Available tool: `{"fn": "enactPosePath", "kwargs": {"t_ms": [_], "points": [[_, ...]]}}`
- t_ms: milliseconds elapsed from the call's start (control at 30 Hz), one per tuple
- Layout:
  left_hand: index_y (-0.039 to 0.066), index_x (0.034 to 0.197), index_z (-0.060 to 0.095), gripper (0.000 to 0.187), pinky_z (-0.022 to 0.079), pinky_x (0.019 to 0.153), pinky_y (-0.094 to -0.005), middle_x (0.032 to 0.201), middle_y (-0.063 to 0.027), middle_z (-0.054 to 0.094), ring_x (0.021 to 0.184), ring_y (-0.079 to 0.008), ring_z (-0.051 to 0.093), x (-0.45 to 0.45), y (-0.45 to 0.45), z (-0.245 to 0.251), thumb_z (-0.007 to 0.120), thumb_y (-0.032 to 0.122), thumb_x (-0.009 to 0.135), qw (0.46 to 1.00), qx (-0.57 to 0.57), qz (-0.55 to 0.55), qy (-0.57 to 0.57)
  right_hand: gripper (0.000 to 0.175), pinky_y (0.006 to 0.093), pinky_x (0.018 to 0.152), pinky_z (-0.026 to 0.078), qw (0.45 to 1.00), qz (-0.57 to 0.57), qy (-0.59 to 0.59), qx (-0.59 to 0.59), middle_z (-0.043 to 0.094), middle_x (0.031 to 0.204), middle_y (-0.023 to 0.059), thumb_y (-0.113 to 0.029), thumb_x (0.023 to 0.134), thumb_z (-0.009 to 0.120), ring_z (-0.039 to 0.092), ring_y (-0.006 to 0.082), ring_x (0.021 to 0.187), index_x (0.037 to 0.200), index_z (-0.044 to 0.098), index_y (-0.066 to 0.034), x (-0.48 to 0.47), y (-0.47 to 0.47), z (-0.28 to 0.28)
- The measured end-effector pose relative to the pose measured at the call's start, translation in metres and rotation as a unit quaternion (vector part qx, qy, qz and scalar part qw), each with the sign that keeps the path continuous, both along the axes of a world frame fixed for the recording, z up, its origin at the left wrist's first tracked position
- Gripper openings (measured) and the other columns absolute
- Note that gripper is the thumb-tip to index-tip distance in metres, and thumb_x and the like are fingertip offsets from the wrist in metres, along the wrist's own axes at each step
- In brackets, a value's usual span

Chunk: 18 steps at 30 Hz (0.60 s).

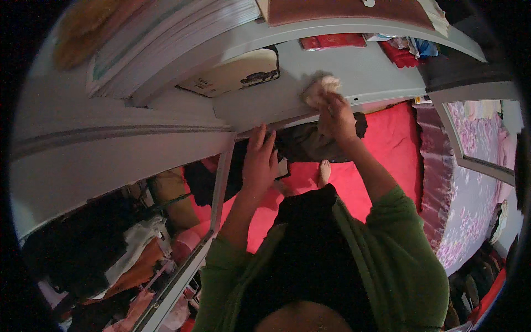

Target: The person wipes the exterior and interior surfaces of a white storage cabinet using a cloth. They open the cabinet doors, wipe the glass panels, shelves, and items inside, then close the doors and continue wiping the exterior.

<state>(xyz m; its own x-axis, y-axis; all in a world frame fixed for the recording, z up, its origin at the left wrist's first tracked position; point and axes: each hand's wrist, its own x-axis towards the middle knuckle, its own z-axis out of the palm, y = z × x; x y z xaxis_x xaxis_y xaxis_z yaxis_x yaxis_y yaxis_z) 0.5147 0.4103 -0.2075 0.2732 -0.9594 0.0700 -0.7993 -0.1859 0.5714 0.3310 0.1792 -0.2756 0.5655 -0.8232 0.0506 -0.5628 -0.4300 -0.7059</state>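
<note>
In my right hand (339, 116) is a bunched, pale cloth (319, 89), pressed against the grey-white shelf board (269, 97) close to its front edge. My left hand (260, 159) holds nothing; its fingers are extended, with the tips at the shelf's front edge near the left upright. A cream-coloured board or bag with a dark rim (240, 72), bearing writing and a dark picture, leans at the back left of the shelf. Red packets (333, 41) lie at the back of that shelf, beyond the cloth.
Above, an upper shelf (232, 35) carries a stack of papers or books (174, 37) and a brown flat case (348, 12). Red cloth and plastic items (400, 52) sit at the right. An open glazed door (481, 137) stands right, by a floral-covered bed (468, 207). Clothes (137, 265) fill the lower left.
</note>
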Motion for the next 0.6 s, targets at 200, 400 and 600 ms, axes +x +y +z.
{"fn": "enactPosePath", "kwargs": {"t_ms": [200,400,600], "points": [[0.006,0.151,0.047,0.059,0.032,0.123,-0.052,0.165,-0.0208,0.033,0.152,-0.0446,0.029,0.041,-0.046,-0.04,0.065,0.011,0.095,0.986,0.125,0.009,-0.108,0.061,0.0486,0.12,0.037,0.962,0.135,0.056,-0.233,0.049,0.151,0.0228,-0.016,0.091,0.062,0.042,0.0422,0.144,0.149,0.048,-0.004,0.063,-0.018,-0.014],[0.007,0.152,0.046,0.06,0.03,0.124,-0.0515,0.165,-0.0211,0.033,0.153,-0.0435,0.029,0.047,-0.051,-0.043,0.065,0.01,0.095,0.975,0.178,-0.009,-0.136,0.053,0.0451,0.118,0.04,0.969,0.098,0.062,-0.219,0.053,0.149,0.0156,-0.018,0.092,0.059,0.046,0.0357,0.142,0.144,0.056,-0.0085,0.139,-0.082,-0.049],[0.006,0.154,0.044,0.059,0.03,0.124,-0.0504,0.167,-0.0211,0.029,0.153,-0.0427,0.028,0.042,-0.055,-0.031,0.062,0.009,0.097,0.967,0.221,-0.001,-0.124,0.047,0.0431,0.115,0.044,0.965,0.093,0.01,-0.247,0.06,0.143,0.0108,-0.018,0.089,0.066,0.053,0.033,0.138,0.136,0.064,-0.0115,0.13,-0.092,-0.056]]}}
